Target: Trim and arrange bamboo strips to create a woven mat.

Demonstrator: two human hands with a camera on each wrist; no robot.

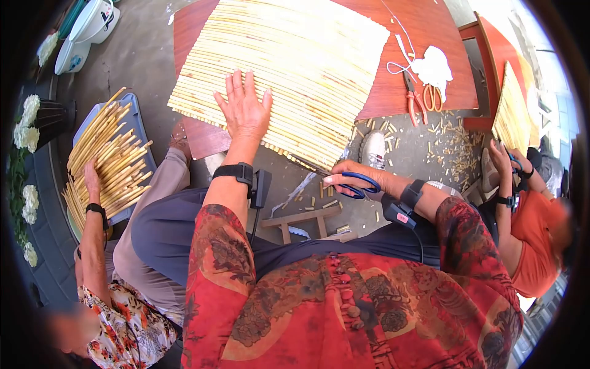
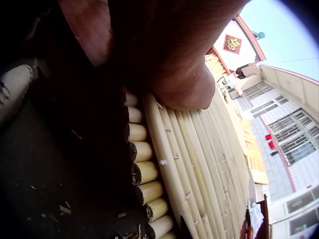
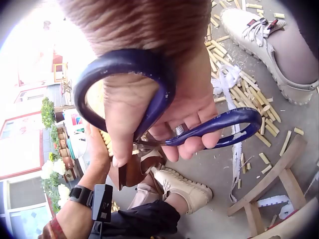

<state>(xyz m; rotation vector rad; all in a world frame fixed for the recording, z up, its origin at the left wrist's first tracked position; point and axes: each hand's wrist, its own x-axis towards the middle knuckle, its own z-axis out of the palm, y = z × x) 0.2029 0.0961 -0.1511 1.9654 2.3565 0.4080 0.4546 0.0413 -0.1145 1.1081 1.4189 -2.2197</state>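
Observation:
A mat of pale reed sticks (image 1: 289,74) lies on the red-brown table, its near edge hanging over the front. My left hand (image 1: 246,109) rests on the mat's near left part with fingers spread; the left wrist view shows part of the hand (image 2: 184,84) on the sticks (image 2: 192,164). At the mat's near right corner, my right hand (image 1: 359,174) holds blue-handled scissors (image 1: 361,184), the blades along the near edge. In the right wrist view the thumb of the hand (image 3: 187,104) is through one blue loop (image 3: 124,62) and fingers through the other.
Pliers (image 1: 415,103), orange-handled scissors (image 1: 432,97) and white string (image 1: 402,61) lie on the table's right. Cut reed pieces (image 1: 452,144) litter the floor. A wooden frame (image 1: 302,220) stands below. At left, a person's hand (image 1: 91,181) touches sticks on a tray (image 1: 142,132); another person (image 1: 534,240) sits right.

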